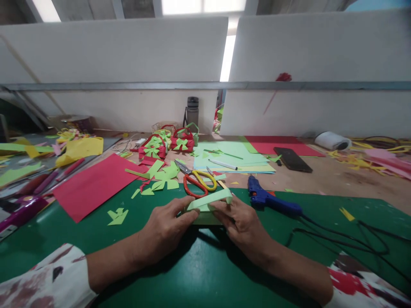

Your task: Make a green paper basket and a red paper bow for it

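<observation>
Both hands meet over a folded light green paper piece (210, 203) on the green cutting mat (199, 273). My left hand (163, 229) pinches its left end with fingers closed. From the other side my right hand (240, 222) grips the right end, thumb on top. Scissors with a red and a yellow handle (197, 182) lie just beyond the paper. A blue glue gun (271, 201) rests to the right of my right hand, its black cord (337, 237) trailing across the mat.
A red sheet (93, 186) and green paper scraps (162, 177) lie at left. Red and green paper baskets (167, 143) stand behind, with a stack of green sheets (234, 156), a pen (223, 164), a black phone (292, 159), a grey bottle (192, 111) and white partition boards (128, 55).
</observation>
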{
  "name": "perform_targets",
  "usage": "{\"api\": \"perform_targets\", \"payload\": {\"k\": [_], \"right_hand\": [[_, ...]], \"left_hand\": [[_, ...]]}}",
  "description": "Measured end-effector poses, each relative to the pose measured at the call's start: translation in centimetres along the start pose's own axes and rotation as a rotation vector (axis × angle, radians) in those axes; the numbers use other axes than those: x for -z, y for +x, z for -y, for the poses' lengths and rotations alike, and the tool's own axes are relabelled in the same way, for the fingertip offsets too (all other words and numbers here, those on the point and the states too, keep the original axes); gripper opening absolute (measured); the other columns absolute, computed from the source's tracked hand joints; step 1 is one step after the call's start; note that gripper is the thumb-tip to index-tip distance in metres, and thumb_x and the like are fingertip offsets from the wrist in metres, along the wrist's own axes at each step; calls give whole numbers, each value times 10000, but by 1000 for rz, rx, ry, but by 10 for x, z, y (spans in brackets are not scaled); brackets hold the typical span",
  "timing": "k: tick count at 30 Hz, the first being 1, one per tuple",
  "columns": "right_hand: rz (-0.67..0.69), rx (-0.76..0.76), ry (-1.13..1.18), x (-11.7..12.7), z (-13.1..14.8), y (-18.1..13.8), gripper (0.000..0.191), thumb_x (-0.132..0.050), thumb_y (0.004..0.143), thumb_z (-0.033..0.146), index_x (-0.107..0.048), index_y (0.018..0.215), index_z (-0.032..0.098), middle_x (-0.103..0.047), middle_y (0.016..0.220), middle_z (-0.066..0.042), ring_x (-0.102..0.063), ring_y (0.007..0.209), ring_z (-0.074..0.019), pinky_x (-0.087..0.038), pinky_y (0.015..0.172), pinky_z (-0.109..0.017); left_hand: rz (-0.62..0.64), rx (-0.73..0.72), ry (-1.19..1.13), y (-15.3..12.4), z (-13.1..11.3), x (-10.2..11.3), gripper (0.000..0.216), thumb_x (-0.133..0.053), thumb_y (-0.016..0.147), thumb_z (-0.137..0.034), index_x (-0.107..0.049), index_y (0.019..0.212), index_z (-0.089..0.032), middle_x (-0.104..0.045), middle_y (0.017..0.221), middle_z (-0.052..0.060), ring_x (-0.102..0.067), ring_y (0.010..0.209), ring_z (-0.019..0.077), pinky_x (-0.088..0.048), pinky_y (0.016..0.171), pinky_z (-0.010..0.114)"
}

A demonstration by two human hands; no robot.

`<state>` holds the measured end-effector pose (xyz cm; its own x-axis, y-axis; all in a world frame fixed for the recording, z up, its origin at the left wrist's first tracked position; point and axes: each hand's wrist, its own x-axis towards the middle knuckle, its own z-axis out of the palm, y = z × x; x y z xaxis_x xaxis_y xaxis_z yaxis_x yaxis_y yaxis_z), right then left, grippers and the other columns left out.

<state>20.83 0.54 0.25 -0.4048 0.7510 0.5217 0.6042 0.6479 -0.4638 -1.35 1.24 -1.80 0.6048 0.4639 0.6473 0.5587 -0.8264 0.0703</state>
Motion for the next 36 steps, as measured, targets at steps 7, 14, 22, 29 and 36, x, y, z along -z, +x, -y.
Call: {"api": "perform_targets", "payload": {"k": [7,14,22,29,36], "right_hand": [[-7,124,-49,3,-8,-7,259,-449,914,192,-662,1063,188,-544,775,-49,-551,690,-142,-484,614,-249],[-14,167,68,2,-10,-8,269,-492,887,126,-641,1087,228,-591,875,-60,-592,777,-142,-501,668,-243],[-5,134,158,14,-4,-2,238,-512,879,153,-654,1035,264,-632,904,-22,-620,774,-125,-512,676,-223],[137,127,330,31,-2,15,247,-537,867,144,-683,1019,272,-651,934,-10,-612,783,-110,-494,653,-199],[175,134,389,31,0,22,226,-526,869,146,-700,976,242,-653,903,-22,-603,803,-128,-507,686,-261]], "left_hand": [[-123,212,-281,4,1,14,274,-549,849,-190,-476,1113,-194,-604,1054,86,-598,979,177,-502,823,288],[-32,749,-724,17,2,23,166,-411,892,-241,-522,998,-178,-603,863,25,-582,728,126,-486,640,242],[415,949,-1370,34,22,21,434,-426,872,-509,-624,954,-132,-634,803,67,-591,638,132,-482,539,220],[1099,830,-1962,48,16,0,627,-411,796,-620,-548,1146,-119,-629,989,119,-652,833,261,-537,568,333],[996,750,-2014,48,13,-5,591,-608,738,-499,-506,1170,-108,-637,917,102,-651,773,220,-540,611,341]]}}
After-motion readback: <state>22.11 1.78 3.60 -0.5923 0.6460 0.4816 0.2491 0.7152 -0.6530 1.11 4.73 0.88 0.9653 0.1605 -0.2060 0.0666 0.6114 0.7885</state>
